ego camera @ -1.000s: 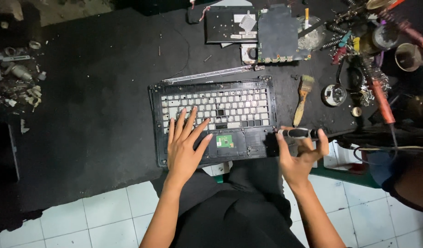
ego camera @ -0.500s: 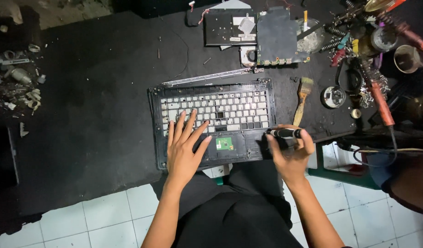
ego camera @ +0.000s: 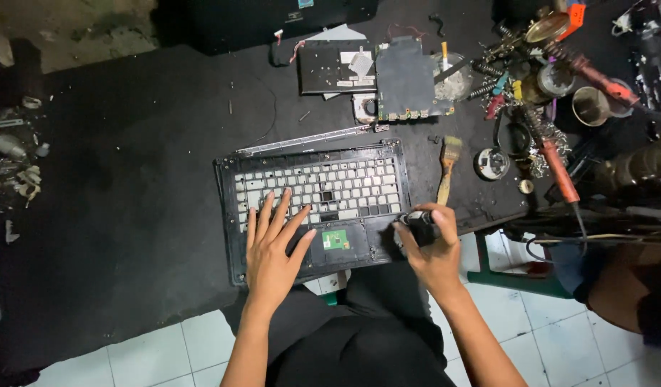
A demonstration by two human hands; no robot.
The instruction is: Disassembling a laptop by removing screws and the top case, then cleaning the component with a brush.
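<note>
A black laptop top case [ego camera: 230, 215] with a grey keyboard and a small green board near its front lies on the dark table. My left hand [ego camera: 273, 251] rests flat on it, fingers spread over the lower keys. My right hand [ego camera: 434, 247] is closed around a small black tool [ego camera: 419, 223] at the case's right front corner. The tool's tip is hidden by my fingers.
A paintbrush [ego camera: 446, 168] lies right of the case. A loose metal strip [ego camera: 309, 140] sits behind it. Circuit boards [ego camera: 406, 79] lie at the back. Soldering irons, tins and clutter [ego camera: 553, 107] crowd the right. Another person's arm [ego camera: 624, 276] is at far right.
My right hand has moved left with the black tool, from beyond the case's right edge onto its right front corner. My left hand has stayed on the keys.
</note>
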